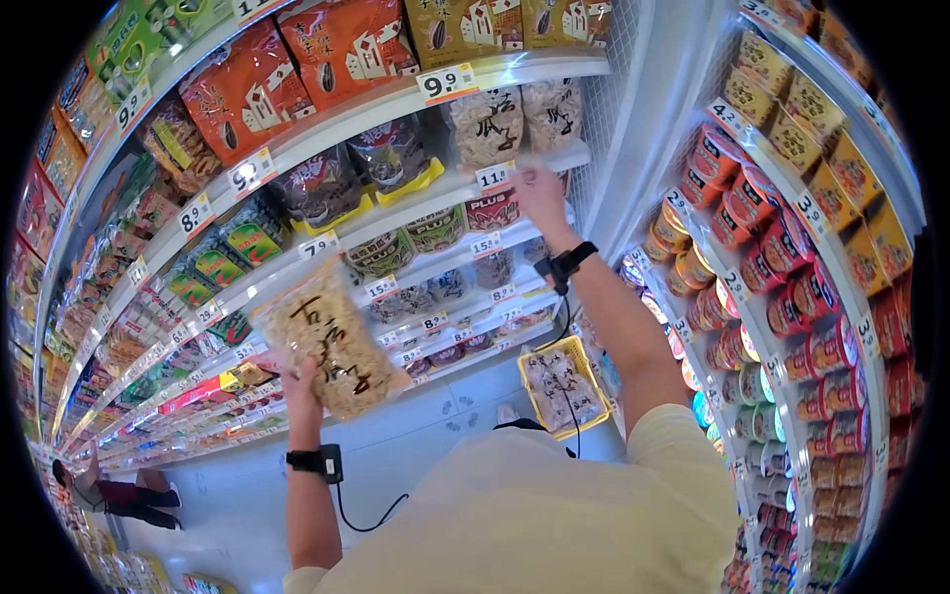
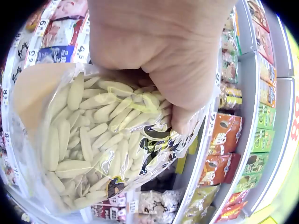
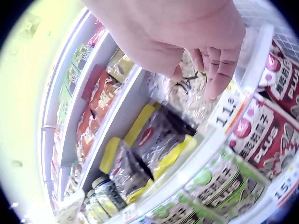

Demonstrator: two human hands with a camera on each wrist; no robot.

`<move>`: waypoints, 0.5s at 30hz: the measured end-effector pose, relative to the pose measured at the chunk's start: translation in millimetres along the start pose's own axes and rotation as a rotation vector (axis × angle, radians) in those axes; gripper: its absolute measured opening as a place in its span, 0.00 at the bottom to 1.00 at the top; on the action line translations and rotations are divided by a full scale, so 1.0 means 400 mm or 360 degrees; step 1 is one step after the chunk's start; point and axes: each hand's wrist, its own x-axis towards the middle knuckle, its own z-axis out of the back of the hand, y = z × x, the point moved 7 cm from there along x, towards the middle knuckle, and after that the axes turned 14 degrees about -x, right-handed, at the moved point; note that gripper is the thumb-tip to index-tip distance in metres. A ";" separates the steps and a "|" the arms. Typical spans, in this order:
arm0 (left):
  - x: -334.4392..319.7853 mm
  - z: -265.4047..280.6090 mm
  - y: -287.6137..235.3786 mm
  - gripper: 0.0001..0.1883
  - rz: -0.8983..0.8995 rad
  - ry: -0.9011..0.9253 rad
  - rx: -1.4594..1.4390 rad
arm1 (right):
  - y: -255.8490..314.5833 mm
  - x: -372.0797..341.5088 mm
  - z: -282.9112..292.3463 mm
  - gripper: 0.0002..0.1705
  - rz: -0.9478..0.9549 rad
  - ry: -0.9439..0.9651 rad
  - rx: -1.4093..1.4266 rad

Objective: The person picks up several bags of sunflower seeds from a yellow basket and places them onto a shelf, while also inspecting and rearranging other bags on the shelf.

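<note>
My left hand (image 1: 304, 391) grips a clear bag of pale sunflower seeds (image 1: 332, 342) by its edge, away from the shelf. In the left wrist view, the thumb presses on the clear film and long pale seeds (image 2: 88, 140) show through; the other fingers are hidden behind. At the shelf edge, beside the 11.8 price tag (image 1: 494, 176), is my right hand (image 1: 541, 196). Its fingers bend loosely, and nothing shows between them and the thumb. Just beyond those fingers stand similar seed bags (image 3: 187, 93) on the shelf.
A yellow basket (image 1: 535, 396) on the floor holds several clear bags. Shelves of packaged snacks curve along the left, and tubs of noodles (image 1: 772, 247) fill the right-hand shelves. Cables hang from both wrist cameras. Another person (image 1: 119, 490) stands farther down the aisle.
</note>
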 end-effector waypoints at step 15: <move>-0.160 0.061 0.001 0.24 0.0019 -0.0483 0.0063 | 0.015 0.212 -0.064 0.27 -0.0345 0.0705 0.0064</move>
